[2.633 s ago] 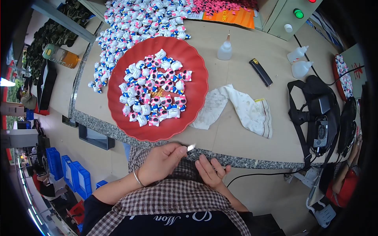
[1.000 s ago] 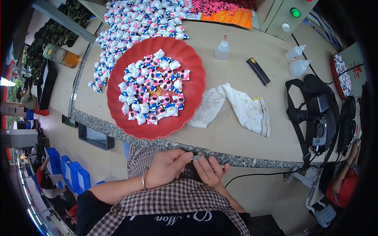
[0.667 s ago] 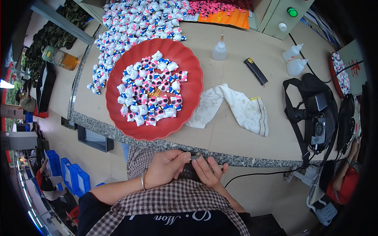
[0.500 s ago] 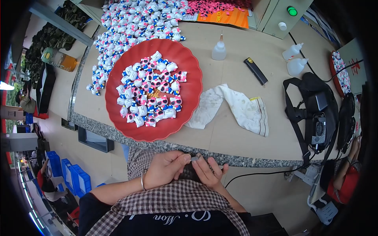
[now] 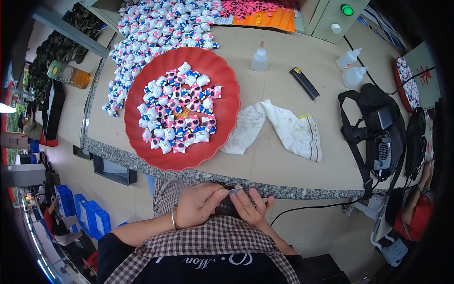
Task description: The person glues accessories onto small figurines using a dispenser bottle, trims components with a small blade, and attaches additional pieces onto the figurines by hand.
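My left hand (image 5: 196, 204) wears a bangle and pinches a small shiny metal piece (image 5: 235, 190) between thumb and forefinger. My right hand (image 5: 249, 206) is close beside it at the table edge, with its fingers extended and apart, and its forefinger is at the metal piece. Whether a thin thing lies along the right fingers cannot be made out. Above the hands sits a red scalloped plate (image 5: 224, 90) bearing several white, pink and blue cat figures (image 5: 192, 121). A white cloth (image 5: 288, 128) lies to the right of the plate.
A heap of figures (image 5: 156, 28) lies behind the plate, with pink pieces (image 5: 246, 6) at the back. Farther right are a needle-tipped bottle (image 5: 259, 59), a black cutter (image 5: 305, 84), two white bottles (image 5: 353, 76) and a black bag (image 5: 382, 128). A person in red (image 5: 417, 215) is at the far right.
Since the earliest frame, my left hand has come down and right, bringing the metal piece to my right fingertips. Lately both hands hold nearly still, while the whole view shifts slightly.
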`<state>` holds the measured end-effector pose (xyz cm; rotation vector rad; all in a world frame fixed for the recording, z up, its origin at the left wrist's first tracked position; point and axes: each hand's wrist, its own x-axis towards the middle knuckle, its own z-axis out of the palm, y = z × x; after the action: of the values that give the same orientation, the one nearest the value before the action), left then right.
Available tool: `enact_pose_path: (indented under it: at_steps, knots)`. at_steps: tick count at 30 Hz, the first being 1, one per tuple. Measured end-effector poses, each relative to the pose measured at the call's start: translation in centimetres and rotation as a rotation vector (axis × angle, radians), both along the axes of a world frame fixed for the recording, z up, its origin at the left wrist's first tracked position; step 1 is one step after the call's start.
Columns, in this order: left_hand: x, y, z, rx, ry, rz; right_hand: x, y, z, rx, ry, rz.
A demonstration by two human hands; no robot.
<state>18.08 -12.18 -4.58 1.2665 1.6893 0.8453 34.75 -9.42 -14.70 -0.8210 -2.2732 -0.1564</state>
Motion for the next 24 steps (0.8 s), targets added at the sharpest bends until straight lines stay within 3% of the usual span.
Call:
enact_pose_path:
  at_steps: [5, 8, 12, 15, 19, 24]
  knots:
    - [-0.6, 0.5, 0.5, 0.302, 0.290, -0.033, 0.0, 0.1, 0.2, -0.004, -0.004, -0.003]
    - [-1.8, -0.5, 1.2, 0.144, 0.153, 0.254, -0.2, 0.0, 0.2, -0.016, 0.002, -0.010]
    - [-2.0, 0.3, 2.3, 0.010, -0.102, 0.155, 0.0, 0.0, 0.9, -0.055, -0.016, -0.011]
    - [-2.0, 1.1, 2.8, -0.168, -0.118, -0.082, -0.1, 0.0, 0.9, -0.068, -0.006, -0.011]
    - [-1.6, 1.4, 1.9, -0.104, -0.051, -0.233, -0.3, 0.2, 0.7, -0.012, -0.009, -0.039]
    - [-1.0, 2.0, 1.8, -0.298, -0.099, -0.162, 0.0, 0.0, 0.4, -0.010, -0.003, -0.025]
